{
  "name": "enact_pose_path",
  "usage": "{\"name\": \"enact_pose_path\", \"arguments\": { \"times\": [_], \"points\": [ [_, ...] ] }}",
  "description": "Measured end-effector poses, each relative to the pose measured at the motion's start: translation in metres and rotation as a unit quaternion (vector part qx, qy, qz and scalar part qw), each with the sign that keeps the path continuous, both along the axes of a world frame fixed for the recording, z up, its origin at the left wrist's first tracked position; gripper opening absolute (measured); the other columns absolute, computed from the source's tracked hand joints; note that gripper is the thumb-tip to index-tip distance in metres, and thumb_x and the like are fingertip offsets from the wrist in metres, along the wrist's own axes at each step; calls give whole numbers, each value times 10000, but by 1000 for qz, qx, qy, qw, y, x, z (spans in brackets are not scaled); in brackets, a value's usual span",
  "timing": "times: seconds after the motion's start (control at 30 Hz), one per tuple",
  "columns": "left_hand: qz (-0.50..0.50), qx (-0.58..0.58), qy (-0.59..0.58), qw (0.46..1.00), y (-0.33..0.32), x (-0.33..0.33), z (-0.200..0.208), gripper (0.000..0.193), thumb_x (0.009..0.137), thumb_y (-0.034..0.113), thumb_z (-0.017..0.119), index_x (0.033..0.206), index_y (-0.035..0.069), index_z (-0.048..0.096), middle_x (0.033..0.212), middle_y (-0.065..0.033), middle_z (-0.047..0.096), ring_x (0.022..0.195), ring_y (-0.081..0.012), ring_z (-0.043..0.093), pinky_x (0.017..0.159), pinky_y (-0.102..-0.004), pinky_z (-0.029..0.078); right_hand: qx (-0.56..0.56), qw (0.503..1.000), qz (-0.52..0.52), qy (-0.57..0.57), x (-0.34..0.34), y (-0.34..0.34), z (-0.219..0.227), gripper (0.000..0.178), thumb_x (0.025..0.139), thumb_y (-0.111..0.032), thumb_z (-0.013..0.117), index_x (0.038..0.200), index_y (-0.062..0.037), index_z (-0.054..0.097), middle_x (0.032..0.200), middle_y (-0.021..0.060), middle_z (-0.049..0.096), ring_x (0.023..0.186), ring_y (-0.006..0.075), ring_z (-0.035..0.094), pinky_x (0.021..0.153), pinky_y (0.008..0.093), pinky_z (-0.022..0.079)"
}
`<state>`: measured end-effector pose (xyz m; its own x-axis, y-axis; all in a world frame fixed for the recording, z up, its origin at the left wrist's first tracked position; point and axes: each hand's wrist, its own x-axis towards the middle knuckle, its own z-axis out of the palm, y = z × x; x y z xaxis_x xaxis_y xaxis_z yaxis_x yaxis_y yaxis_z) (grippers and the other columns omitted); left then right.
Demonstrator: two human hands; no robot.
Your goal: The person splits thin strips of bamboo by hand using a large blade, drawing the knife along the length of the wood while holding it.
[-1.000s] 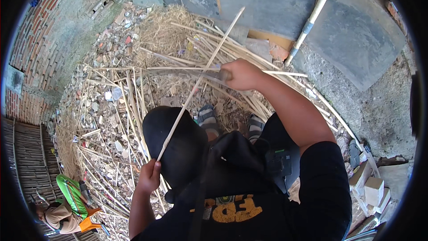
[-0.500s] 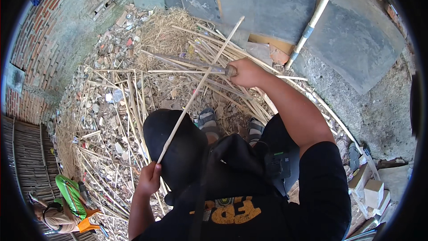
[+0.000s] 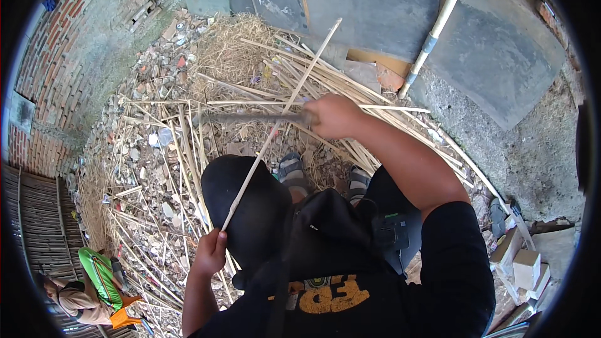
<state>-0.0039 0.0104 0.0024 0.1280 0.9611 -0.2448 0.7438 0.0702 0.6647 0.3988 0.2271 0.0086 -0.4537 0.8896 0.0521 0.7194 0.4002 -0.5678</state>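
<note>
By left knee — left hand pinching stick; right hand forward, gripping knife

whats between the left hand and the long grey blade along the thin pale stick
In the head view: the black-clothed left knee, under the thin pale stick; then, nearer the long grey blade, littered ground.

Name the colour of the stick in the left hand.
The stick is pale tan; best in head view.

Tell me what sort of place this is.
Probably a rough outdoor yard: the rubble-strewn ground, weathered brick wall and pale sticks lying about suggest it.
</note>
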Motion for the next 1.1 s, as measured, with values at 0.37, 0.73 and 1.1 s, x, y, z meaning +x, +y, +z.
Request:
{"name": "enact_pose_path", "arguments": {
  "times": [0.37,0.73,1.1],
  "points": [
    [-11,-4,1,1000,3,-2,-1,451,1062,343,457,763,8,493,569,-167,462,518,-248,433,527,-405,372,23,999,-40,28,8,6,-6,220,760,-143,671,972,-84,679,832,174,691,778,383,669,729,467,538],
    [-21,3,5,1000,6,0,2,438,1057,314,482,741,11,463,561,-163,444,510,-236,399,509,-412,344,-14,997,-36,-70,11,6,-2,160,777,-162,666,929,-115,674,840,143,699,778,348,683,714,464,539],
    [-15,-5,-17,1000,7,-2,-7,438,1060,325,476,754,12,466,573,-131,449,533,-204,401,524,-391,358,50,986,-155,42,51,22,-22,163,790,-155,675,943,-98,679,829,134,711,767,305,699,709,426,560]
  ]
}}
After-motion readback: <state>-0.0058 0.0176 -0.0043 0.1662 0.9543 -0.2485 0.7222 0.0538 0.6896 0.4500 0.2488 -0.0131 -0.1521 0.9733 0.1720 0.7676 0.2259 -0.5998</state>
